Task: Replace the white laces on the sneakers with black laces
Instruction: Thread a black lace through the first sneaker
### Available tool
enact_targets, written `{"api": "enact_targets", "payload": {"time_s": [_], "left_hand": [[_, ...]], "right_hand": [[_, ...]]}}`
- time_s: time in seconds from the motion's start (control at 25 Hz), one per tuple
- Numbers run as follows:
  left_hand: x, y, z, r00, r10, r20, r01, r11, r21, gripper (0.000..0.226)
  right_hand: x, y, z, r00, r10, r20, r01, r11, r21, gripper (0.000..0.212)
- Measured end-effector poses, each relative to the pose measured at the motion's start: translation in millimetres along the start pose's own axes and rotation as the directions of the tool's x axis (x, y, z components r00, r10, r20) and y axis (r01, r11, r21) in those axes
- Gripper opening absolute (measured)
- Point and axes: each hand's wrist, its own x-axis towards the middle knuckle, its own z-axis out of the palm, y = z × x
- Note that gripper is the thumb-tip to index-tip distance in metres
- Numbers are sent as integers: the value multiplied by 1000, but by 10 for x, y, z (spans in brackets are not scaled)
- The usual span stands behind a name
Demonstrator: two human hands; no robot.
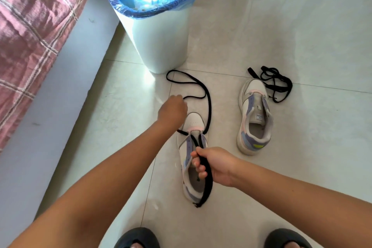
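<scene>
Fingers (198,162) of my right hand (216,165) are curled tight around one end of the black lace (209,106), which hangs in a loop past the heel of the near sneaker (194,121) on the floor tiles (302,36); my left hand (173,109) is bunched just beyond the toe, pinching the other run of that lace, whose slack loops out toward the bin (161,42). Off to the right sits the second sneaker (254,115), unlaced, with a spare black lace (275,82) heaped just beyond its toe; I see no white laces anywhere.
</scene>
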Motion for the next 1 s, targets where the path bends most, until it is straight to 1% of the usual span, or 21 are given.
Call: {"api": "enact_targets", "payload": {"time_s": [0.08, 0.16, 0.2, 0.28, 0.36, 0.4, 0.48, 0.52, 0.56, 0.6, 0.64, 0.68, 0.72, 0.76, 0.8, 0.84, 0.88, 0.92, 0.96, 1.0], "left_hand": [[388, 100, 162, 992, 124, 3, -122, 975, 187, 23], [672, 175, 296, 977, 210, 31, -206, 906, 369, 33], [782, 196, 355, 966, 255, 36, -246, 871, 425, 38], [924, 221, 459, 942, 329, 63, -316, 809, 495, 39], [1011, 244, 529, 927, 351, 131, -365, 768, 526, 35], [1020, 254, 539, 925, 346, 159, -377, 768, 517, 33], [961, 317, 446, 931, 309, 194, -364, 829, 425, 30], [882, 367, 349, 937, 314, 153, -349, 862, 367, 28], [770, 414, 229, 929, 368, 41, -363, 881, 304, 24], [618, 441, 102, 877, 459, -140, -416, 873, 254, 20], [412, 440, -36, 764, 548, -341, -490, 837, 246, 17], [177, 400, -166, 605, 606, -516, -562, 785, 262, 18], [-91, 339, -285, 478, 644, -598, -617, 730, 293, 18], [-361, 250, -355, 427, 691, -584, -662, 678, 318, 17], [-596, 137, -383, 421, 740, -524, -691, 636, 344, 16], [-803, -3, -366, 483, 777, -404, -688, 622, 375, 13], [-981, -141, -301, 646, 728, -229, -623, 676, 393, 14], [-1107, -259, -219, 853, 521, -24, -468, 786, 404, 31], [-1213, -375, -96, 959, 257, 118, -283, 876, 390, 50], [-1328, -429, 31, 970, 65, 235, -132, 950, 283, 64]], "right_hand": [[13, 38, -2, 999, -40, -22, 39, 998, -45, 28], [31, 50, -29, 998, -61, -15, 61, 997, -44, 28], [40, 49, -47, 998, -66, -4, 66, 997, -39, 28], [49, 52, -67, 997, -77, 26, 78, 997, -23, 27], [65, 61, -74, 995, -84, 47, 85, 996, -6, 26], [67, 65, -73, 995, -86, 53, 86, 996, -3, 26], [61, 67, -78, 995, -85, 57, 85, 996, 6, 27], [59, 68, -81, 995, -84, 62, 84, 996, 14, 27], [62, 62, -81, 994, -83, 66, 82, 996, 26, 27], [65, 57, -78, 995, -79, 65, 76, 996, 39, 27], [66, 58, -75, 996, -72, 61, 69, 996, 49, 27], [68, 60, -69, 996, -69, 57, 66, 996, 55, 27], [67, 63, -64, 996, -70, 52, 67, 996, 56, 27], [68, 61, -60, 997, -69, 45, 67, 996, 54, 27], [67, 58, -59, 997, -65, 38, 63, 997, 48, 27], [62, 53, -61, 998, -61, 35, 59, 997, 42, 28], [59, 44, -63, 998, -59, 34, 58, 998, 37, 28], [59, 36, -64, 998, -59, 30, 58, 998, 34, 28], [64, 25, -66, 998, -57, 22, 56, 998, 32, 29], [65, 19, -54, 999, -50, 13, 49, 998, 32, 29]]}}
